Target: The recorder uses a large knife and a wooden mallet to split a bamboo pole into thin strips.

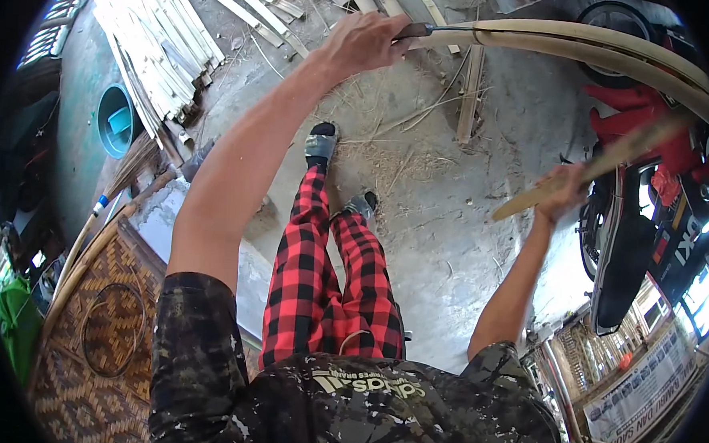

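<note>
My left hand [362,42], arm stretched forward, is closed around the dark handle of a knife [415,32]. Its thin blade appears to lie in the split end of a long pale bamboo pole [576,50], which curves away to the right. On the right, my right hand [561,194] grips a flat wooden or bamboo stick [618,157]. The stick slants up to the right below the pole, apart from it, its far end smeared by motion. Exactly how deep the blade sits in the bamboo is hard to make out.
Pale bamboo strips [144,38] lie piled at the far left, near a teal bucket [105,132]. A motorcycle [622,243] with red cloth [656,129] stands close on the right. A woven bamboo panel [95,344] is at the near left. Shavings [398,164] litter the concrete floor.
</note>
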### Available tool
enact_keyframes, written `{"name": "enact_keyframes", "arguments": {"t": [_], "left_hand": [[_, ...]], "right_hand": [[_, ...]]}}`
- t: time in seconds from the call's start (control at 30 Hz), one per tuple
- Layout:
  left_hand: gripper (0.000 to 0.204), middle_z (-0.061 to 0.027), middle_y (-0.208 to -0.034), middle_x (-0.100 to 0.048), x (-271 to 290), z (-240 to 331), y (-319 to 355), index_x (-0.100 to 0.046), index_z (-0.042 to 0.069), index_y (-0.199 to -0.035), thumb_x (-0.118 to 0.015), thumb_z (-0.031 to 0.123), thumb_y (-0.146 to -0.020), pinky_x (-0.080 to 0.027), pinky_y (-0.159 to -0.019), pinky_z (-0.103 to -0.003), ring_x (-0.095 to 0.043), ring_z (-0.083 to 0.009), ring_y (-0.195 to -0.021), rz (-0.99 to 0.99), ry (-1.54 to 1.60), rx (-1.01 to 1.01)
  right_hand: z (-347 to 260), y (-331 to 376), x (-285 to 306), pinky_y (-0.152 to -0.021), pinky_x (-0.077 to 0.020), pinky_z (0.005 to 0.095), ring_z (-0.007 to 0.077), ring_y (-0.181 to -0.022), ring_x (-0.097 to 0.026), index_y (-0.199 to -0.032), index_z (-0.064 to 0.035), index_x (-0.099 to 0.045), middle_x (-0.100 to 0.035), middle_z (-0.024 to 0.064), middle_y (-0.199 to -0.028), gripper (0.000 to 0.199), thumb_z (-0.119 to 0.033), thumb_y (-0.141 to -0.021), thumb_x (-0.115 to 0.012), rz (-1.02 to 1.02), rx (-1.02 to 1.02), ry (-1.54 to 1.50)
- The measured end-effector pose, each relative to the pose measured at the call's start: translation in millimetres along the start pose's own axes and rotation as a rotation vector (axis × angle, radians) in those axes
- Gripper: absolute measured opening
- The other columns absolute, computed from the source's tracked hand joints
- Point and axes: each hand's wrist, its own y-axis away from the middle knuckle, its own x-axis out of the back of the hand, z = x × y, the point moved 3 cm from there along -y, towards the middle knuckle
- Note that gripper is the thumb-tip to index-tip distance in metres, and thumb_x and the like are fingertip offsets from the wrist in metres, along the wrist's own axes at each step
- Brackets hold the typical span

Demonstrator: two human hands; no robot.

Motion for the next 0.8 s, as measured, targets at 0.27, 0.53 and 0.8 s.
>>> {"name": "enact_keyframes", "arguments": {"t": [0.27, 0.53, 0.8], "left_hand": [[0.033, -0.0162, -0.073, -0.069, -1.4, 11.8, -4.3, -0.068, 0.013, -0.108, -0.065, 0.043, -0.095, -0.054, -0.063, -0.049, -0.069, -0.0385, -0.07, 0.011, 0.08, -0.033], [0.028, -0.0129, -0.074, -0.071, -7.2, -11.5, -2.8, -0.071, 0.017, -0.11, -0.063, 0.04, -0.095, -0.056, -0.061, -0.048, -0.07, -0.0368, -0.068, -0.028, 0.041, 0.054], [0.033, -0.015, -0.075, -0.071, -23.6, -10.3, -3.8, -0.069, 0.009, -0.101, -0.062, 0.042, -0.096, -0.055, -0.062, -0.049, -0.07, -0.0374, -0.07, 0.04, 0.058, 0.032]], "right_hand": [[150.6, 34.5, -41.6, -0.071, -0.0513, 0.0361, 0.0208, -0.082, -0.063, -0.105, -0.0026, -0.065, -0.063, 0.007, -0.084, 0.047, -0.048, -0.093, -0.067, -0.318, 0.064, 0.622], [69.3, 9.9, -16.1, -0.043, -0.0468, 0.0336, 0.0152, -0.058, -0.054, -0.1, -0.0083, -0.056, -0.055, 0.0049, -0.074, 0.038, -0.041, -0.091, -0.073, -0.107, -0.172, 0.133], [188.9, 23.8, -35.8, -0.074, -0.0506, 0.0369, 0.0242, -0.079, -0.06, -0.106, -0.0028, -0.063, -0.062, 0.0083, -0.088, 0.044, -0.044, -0.092, -0.068, -0.164, 0.193, 0.583]]}}
